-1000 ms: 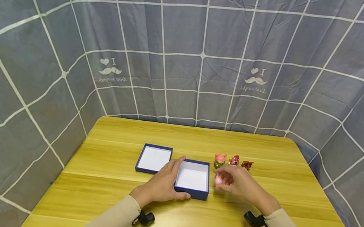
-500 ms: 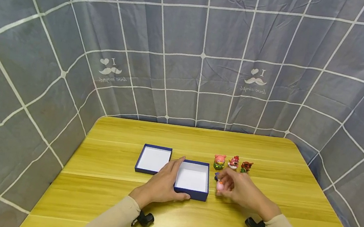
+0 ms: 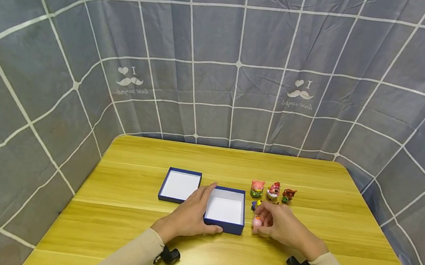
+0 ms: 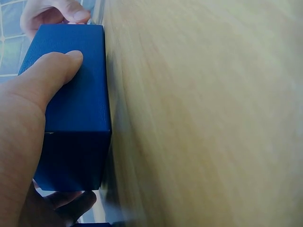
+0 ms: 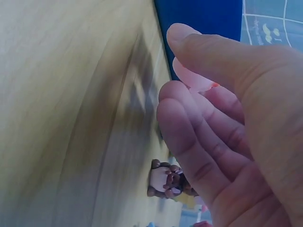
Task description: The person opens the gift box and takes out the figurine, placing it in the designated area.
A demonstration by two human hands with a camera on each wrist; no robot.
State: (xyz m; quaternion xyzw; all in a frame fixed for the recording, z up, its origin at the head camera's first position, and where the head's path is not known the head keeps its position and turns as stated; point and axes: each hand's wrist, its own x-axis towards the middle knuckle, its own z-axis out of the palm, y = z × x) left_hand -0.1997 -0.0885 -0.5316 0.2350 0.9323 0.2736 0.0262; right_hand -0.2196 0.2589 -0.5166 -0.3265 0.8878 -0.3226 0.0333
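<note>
My left hand (image 3: pixel 191 212) grips an open-topped blue box (image 3: pixel 223 226) with a white inside, thumb on the near wall and fingers along the left side. In the left wrist view the thumb lies flat on the blue wall (image 4: pixel 80 99). Just right of the box, my right hand (image 3: pixel 281 223) pinches a small pink toy figure (image 3: pixel 256 222) between thumb and fingers. The right wrist view shows part of that pink figure (image 5: pixel 189 78), the rest covered by the fingers. Behind it sits a blue-and-yellow toy figure (image 3: pixel 255 205), partly hidden by the right hand.
Left of the box lies a blue-edged shallow lid (image 3: pixel 179 186), white side up. A pink-and-green figure (image 3: pixel 257 188), a red-and-white figure (image 3: pixel 274 191) and a reddish-brown figure (image 3: pixel 288 195) stand in a row behind the right hand. A grey checked curtain (image 3: pixel 220 83) surrounds the wooden table (image 3: pixel 120 224).
My right hand has drawn the pink figure slightly toward me, uncovering more of the blue-and-yellow figure and the back row. The left hand and box have stayed in place.
</note>
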